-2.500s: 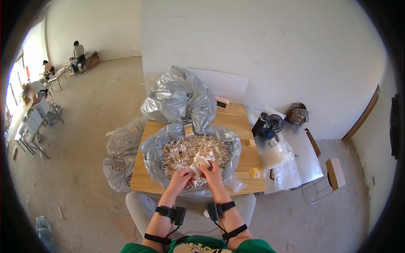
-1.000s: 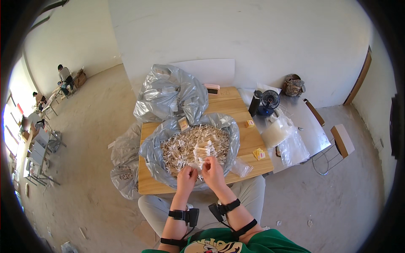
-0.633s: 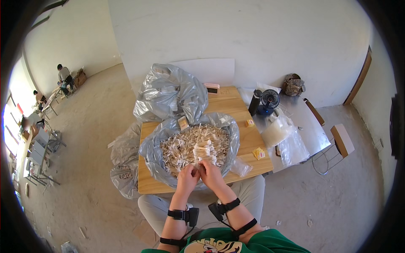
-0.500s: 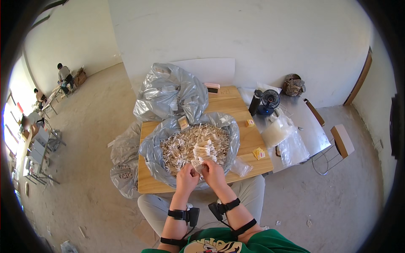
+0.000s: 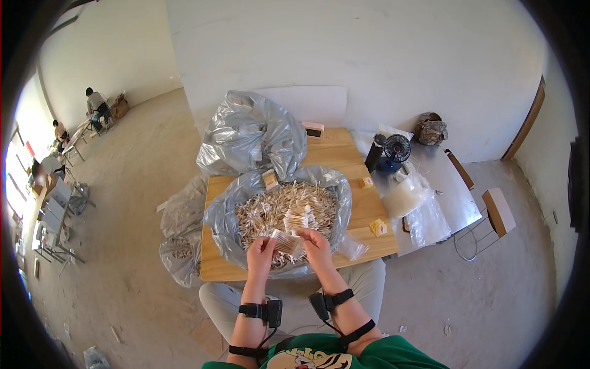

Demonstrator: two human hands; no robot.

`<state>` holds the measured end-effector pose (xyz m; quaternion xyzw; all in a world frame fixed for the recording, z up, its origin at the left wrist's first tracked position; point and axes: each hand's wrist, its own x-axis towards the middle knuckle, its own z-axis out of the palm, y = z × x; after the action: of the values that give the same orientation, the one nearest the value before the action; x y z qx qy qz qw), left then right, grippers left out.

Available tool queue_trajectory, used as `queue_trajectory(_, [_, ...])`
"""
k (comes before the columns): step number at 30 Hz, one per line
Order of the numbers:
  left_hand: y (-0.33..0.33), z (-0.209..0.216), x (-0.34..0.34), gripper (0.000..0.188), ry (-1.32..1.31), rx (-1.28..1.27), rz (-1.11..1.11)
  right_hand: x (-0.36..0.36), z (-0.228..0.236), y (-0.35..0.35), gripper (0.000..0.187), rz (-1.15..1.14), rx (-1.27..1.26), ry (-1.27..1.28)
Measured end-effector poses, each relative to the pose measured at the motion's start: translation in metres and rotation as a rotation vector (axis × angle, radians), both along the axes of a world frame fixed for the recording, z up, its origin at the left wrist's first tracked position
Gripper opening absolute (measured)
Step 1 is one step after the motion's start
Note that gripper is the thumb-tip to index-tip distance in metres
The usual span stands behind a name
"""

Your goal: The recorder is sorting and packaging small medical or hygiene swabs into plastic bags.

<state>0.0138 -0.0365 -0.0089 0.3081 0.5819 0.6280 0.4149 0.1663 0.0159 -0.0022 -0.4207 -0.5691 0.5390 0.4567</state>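
Observation:
Between my hands is a small clear plastic bag of cotton swabs (image 5: 285, 242), the swabs lying side by side in it. My left hand (image 5: 260, 252) pinches its left end. At the other end, my right hand (image 5: 316, 247) has its fingers closed on the bag's plastic edge. Both hands are over the near side of a grey plastic sack (image 5: 222, 222), spread wide around a heap of loose cotton swabs (image 5: 261, 212). A neater bunch of swabs (image 5: 298, 216) rests on that heap, just beyond my fingers.
The wooden table (image 5: 362, 212) carries a second grey sack (image 5: 239, 135), small yellow packets (image 5: 378, 227) and clear bags (image 5: 352, 246). On a metal table to the right stand a fan (image 5: 396, 147), a black bottle (image 5: 375, 152) and plastic bags (image 5: 424, 209). People sit working far left.
My hands have moved apart, the left one shifting left. The small bag, mostly covered by my fingers before, now lies stretched flat between them, with its swabs showing.

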Motion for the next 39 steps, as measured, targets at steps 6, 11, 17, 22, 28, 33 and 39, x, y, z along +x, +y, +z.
queue_trajectory(6, [0.01, 0.002, 0.005, 0.015, 0.602, 0.146, 0.107, -0.02, 0.02, 0.004, 0.026, 0.144, 0.255, -0.178])
queue_trajectory(11, [0.009, 0.011, 0.004, 0.013, 0.105, -0.043, 0.043, -0.025, 0.017, 0.013, 0.024, 0.172, 0.233, -0.183])
queue_trajectory(17, [0.014, 0.002, 0.001, 0.014, 0.42, -0.032, 0.124, -0.032, 0.018, 0.019, 0.018, 0.221, 0.215, -0.268])
queue_trajectory(22, [0.021, -0.002, -0.002, 0.014, 0.649, 0.134, 0.156, -0.042, 0.015, 0.024, 0.014, 0.098, 0.242, -0.182])
queue_trajectory(28, [0.032, -0.004, -0.013, 0.015, 0.744, 0.111, 0.235, -0.045, -0.005, 0.033, 0.019, -0.036, 0.284, -0.145])
queue_trajectory(33, [0.037, -0.005, -0.009, 0.015, 0.357, 0.031, 0.138, -0.036, -0.01, 0.033, 0.029, 0.044, -0.174, -0.018])
queue_trajectory(39, [0.039, -0.018, -0.013, 0.016, 0.178, 0.05, 0.049, -0.035, -0.01, 0.037, 0.027, -0.045, 0.295, -0.287])
